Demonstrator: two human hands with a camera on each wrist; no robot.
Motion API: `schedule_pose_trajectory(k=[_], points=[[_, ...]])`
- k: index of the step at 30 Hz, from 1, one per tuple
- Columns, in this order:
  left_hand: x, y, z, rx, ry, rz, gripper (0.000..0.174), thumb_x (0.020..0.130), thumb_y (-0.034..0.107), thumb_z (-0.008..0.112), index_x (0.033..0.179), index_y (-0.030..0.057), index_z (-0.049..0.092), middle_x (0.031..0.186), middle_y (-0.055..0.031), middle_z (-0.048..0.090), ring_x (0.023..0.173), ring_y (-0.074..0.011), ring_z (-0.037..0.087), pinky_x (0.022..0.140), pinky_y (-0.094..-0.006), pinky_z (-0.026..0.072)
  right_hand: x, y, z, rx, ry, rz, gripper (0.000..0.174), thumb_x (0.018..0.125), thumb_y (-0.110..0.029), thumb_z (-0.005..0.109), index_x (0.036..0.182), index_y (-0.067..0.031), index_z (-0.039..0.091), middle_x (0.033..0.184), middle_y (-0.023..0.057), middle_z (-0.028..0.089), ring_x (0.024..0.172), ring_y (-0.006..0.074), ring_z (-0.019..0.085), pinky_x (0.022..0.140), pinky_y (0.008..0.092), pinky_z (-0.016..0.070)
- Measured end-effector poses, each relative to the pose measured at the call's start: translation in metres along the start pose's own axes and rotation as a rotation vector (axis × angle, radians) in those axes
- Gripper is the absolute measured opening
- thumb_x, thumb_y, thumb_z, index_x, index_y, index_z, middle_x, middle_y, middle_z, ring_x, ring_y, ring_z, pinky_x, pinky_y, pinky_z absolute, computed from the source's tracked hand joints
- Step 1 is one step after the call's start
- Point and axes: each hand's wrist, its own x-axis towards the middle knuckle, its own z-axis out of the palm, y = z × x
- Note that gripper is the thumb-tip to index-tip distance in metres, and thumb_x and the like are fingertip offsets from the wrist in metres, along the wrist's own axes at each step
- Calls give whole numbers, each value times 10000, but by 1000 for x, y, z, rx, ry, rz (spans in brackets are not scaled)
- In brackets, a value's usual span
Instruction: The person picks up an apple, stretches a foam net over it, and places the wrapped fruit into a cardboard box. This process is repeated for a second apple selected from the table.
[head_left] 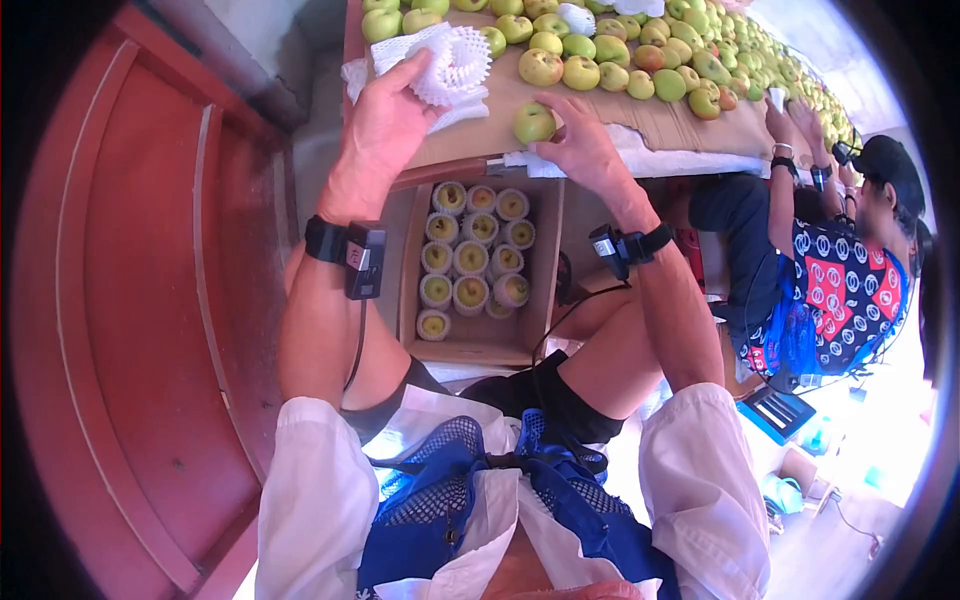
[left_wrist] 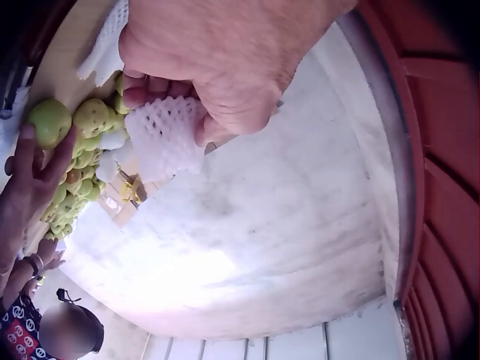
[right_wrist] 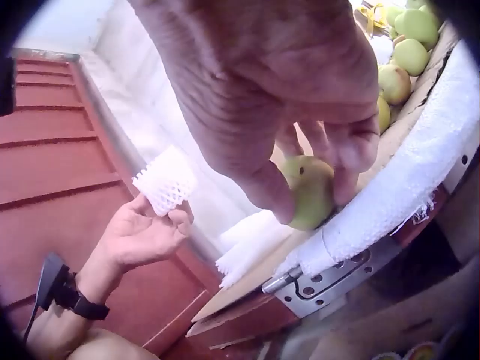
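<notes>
Two jobs at once: left grip (head_left: pixel 385 115) pinches a net (head_left: pixel 450 62) held up (handy, I'd judge, as a sleeve), right grip (head_left: pixel 580 140) clasps a fruit (head_left: pixel 533 122) at the desk (head_left: pixel 690 125) edge, above the box (head_left: pixel 485 345).

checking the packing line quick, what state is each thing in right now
left hand, pinching the foam net
foam net, empty
right hand, gripping the green fruit
green fruit, unwrapped, at the table edge
cardboard box, open, part filled with netted fruit
</notes>
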Motion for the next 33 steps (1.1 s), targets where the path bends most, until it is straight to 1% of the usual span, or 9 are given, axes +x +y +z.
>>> schedule_pose_trajectory(k=[5,8,11,14,17,20,23,26,33], points=[[11,-1,9,5,18,-24,410,978,191,637,1359,66,552,1319,-66,614,1249,-228,544,1046,-443,412,10,11,-4,-10,1,-11,713,800,-204,764,1434,-74,465,1337,183,549,1045,304,656,910,404,530],[27,-5,13,14,-20,-18,457,983,158,606,1416,73,488,1365,-91,579,1252,-253,566,1037,-470,474,21,24,-17,-7,16,-25,691,817,-199,752,1429,-61,462,1368,186,548,1002,298,673,892,416,540],[33,-7,21,27,-5,9,432,984,152,605,1392,47,510,1356,-90,588,1243,-251,575,1035,-451,480,19,0,-38,0,128,110,560,852,-186,723,1360,-39,538,1234,160,639,929,249,677,839,375,545],[28,-6,2,110,9,5,378,976,160,624,1320,11,570,1288,-100,630,1186,-236,612,1017,-403,498,22,-2,-26,389,258,32,370,892,-190,704,1216,-19,651,1000,80,693,859,164,645,775,311,528],[27,-14,9,284,-10,73,324,958,186,665,1213,-12,636,1164,-80,678,1091,-178,641,965,-324,509,12,-43,-30,674,280,-56,267,925,-215,692,1099,-14,713,891,10,675,845,99,592,753,263,496],[27,-25,11,477,-41,172,303,947,217,695,1149,-8,666,1061,-53,691,980,-118,639,886,-270,509,7,-57,-29,659,233,-109,306,940,-269,689,1101,-11,717,919,3,681,841,78,582,756,247,481],[24,-27,15,635,-56,191,322,962,196,683,1214,-3,658,1113,-27,685,1020,-109,632,930,-281,500,8,-67,-32,619,161,42,367,941,-313,690,1118,7,714,916,10,677,840,71,572,744,219,456],[16,-26,28,785,-92,250,279,953,196,703,1156,6,679,1066,-5,684,949,-78,611,860,-250,491,6,-73,-42,700,89,172,384,931,-352,708,1085,-1,731,859,-4,649,812,58,558,700,214,427],[12,-39,28,1263,-208,468,233,882,139,770,1059,22,673,965,17,673,882,-82,582,800,-254,487,14,-52,-39,1136,47,287,294,924,-311,730,1045,-45,692,857,-21,596,719,31,531,506,195,298]])
